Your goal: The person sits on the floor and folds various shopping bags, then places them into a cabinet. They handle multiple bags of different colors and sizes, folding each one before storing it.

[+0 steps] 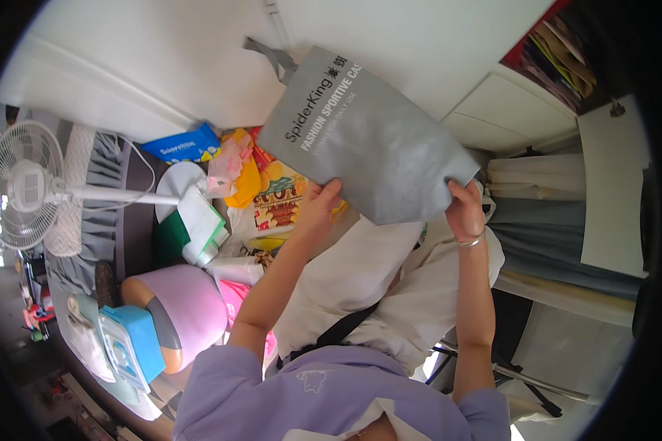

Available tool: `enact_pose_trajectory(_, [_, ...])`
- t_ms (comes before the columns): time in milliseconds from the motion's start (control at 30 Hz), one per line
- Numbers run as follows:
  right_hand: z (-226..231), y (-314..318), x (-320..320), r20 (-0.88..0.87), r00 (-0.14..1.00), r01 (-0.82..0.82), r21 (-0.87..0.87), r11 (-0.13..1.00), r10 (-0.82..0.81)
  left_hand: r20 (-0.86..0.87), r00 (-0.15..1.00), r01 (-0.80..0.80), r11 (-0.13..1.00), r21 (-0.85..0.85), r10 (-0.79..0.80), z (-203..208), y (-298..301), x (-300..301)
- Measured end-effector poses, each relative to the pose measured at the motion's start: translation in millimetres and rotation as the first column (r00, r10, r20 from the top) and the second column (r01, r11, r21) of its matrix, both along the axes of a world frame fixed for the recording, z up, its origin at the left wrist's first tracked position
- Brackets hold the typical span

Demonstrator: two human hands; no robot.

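A flat grey shopping bag with dark and white lettering is held up in front of me, tilted so that its grey strap handle points to the upper left. My left hand grips its lower left edge, thumb on the near face. At the lower right corner my right hand, a silver bangle on the wrist, pinches the bag the same way. The fingers behind the bag are hidden. Below it are my legs in white trousers.
On the left stand a white fan, a pink-covered stool and a blue box. Colourful bags and packages are heaped behind my left forearm. A white cabinet runs along the back; grey cloth hangs at the right.
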State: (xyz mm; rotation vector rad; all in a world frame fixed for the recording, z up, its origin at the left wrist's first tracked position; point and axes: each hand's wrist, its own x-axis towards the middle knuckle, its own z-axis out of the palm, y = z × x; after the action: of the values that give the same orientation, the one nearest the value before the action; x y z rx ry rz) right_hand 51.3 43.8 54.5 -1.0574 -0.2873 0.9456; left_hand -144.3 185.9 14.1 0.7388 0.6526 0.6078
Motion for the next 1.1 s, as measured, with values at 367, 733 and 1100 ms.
enact_pose_trajectory(367, [34.9, -61.8, 72.1, 0.451, 0.888, 0.117, -0.029, 0.993, -0.092, -0.289, 0.956, 0.27, 0.528, 0.805, -0.049, 92.0, 8.1, 83.1])
enact_pose_trajectory(733, [-51.2, -163.0, 124.1, 0.058, 0.659, 0.749, -0.147, 0.646, -0.75, -0.542, 0.784, 0.618, 0.303, 0.726, -0.301, -79.1, -42.2, 252.3])
enact_pose_trajectory(1100, [-170.3, -161.5, 67.9, -0.182, 0.464, 0.645, -0.601, 0.472, -0.867, -0.843, 0.517, 0.853, -0.008, 0.522, 0.151, -210.4, -62.5, 261.0])
